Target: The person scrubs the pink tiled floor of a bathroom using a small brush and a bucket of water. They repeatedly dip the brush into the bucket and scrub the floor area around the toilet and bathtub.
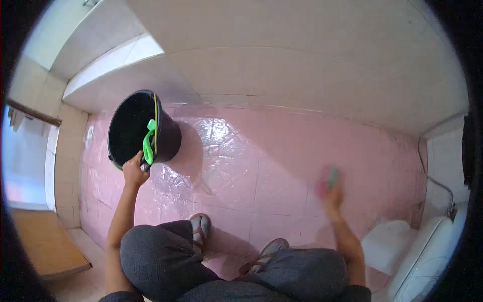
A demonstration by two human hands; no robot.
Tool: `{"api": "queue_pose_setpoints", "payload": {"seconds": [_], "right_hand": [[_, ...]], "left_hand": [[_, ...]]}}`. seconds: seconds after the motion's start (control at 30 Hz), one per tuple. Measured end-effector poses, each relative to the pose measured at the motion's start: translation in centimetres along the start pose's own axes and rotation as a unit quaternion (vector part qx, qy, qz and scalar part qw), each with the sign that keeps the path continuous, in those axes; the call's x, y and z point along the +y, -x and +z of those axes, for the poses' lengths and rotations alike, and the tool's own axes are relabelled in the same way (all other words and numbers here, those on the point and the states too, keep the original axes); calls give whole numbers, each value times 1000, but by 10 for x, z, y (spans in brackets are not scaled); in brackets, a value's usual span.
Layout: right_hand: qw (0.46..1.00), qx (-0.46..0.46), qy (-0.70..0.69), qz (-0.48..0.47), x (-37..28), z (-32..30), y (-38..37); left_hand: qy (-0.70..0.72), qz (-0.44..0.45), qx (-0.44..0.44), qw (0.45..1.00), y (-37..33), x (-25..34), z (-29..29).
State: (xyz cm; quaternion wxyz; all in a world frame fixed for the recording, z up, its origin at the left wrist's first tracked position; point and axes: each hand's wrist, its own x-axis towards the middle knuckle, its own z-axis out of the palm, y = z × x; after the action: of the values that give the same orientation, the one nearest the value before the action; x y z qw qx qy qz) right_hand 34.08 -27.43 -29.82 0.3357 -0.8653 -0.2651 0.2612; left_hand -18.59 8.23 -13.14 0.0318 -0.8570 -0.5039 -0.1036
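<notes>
The person squatted on a wet pink tiled floor. The left hand was closed tight on the rim of a black bucket. The bucket was tipped over on its side, with its open mouth facing the person. Its bottom end pointed at the pale wall. A green handle grip hung across the mouth, just above the fingers. The bucket sat near the far left part of the floor, close to where the pink tiles met the wall.

The right hand was blurry. It was wrapped around a small pink and green scrub pad, and the pad was down by the tiles. I could not tell if the pad touched the floor.

Between the two hands there was a wide shiny stretch of floor. The two hands were well apart.

The person's feet wore sandals, close below that open stretch. On the right, a white toilet stood near the right arm, so that side was tighter. On the left, a wooden step edged the floor behind the left arm.
</notes>
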Motion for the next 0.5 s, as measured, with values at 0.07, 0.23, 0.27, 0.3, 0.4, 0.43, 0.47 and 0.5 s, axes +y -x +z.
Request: {"api": "queue_pose_setpoints", "payload": {"seconds": [0.07, 0.23, 0.27, 0.3, 0.4, 0.43, 0.47, 0.5], "right_hand": [[936, -35, 254, -240, 22, 77, 49], [912, 6, 175, -370, -15, 105, 66], [942, 87, 234, -226, -26, 87, 38], [972, 61, 186, -134, -43, 55, 18], [989, 30, 120, 82, -56, -48, -19], [988, 3, 133, 83, -38, -58, -17], [986, -29, 144, 83, -30, -57, -10], [991, -73, 104, 52, -63, -18, 12]], "left_hand": [[-9, -21, 22, 999, -23, 12, 16], [-14, -90, 113, 989, -39, 42, 21], [-23, -108, 105, 988, -42, 40, 18], [-31, -126, 98, 987, -43, 37, 11], [-13, -141, 90, 986, -60, 53, 15], [-8, -145, 86, 986, -64, 56, 18], [-9, -125, 129, 984, -67, 54, 21], [-6, -137, 126, 983, -68, 47, 20]]}}
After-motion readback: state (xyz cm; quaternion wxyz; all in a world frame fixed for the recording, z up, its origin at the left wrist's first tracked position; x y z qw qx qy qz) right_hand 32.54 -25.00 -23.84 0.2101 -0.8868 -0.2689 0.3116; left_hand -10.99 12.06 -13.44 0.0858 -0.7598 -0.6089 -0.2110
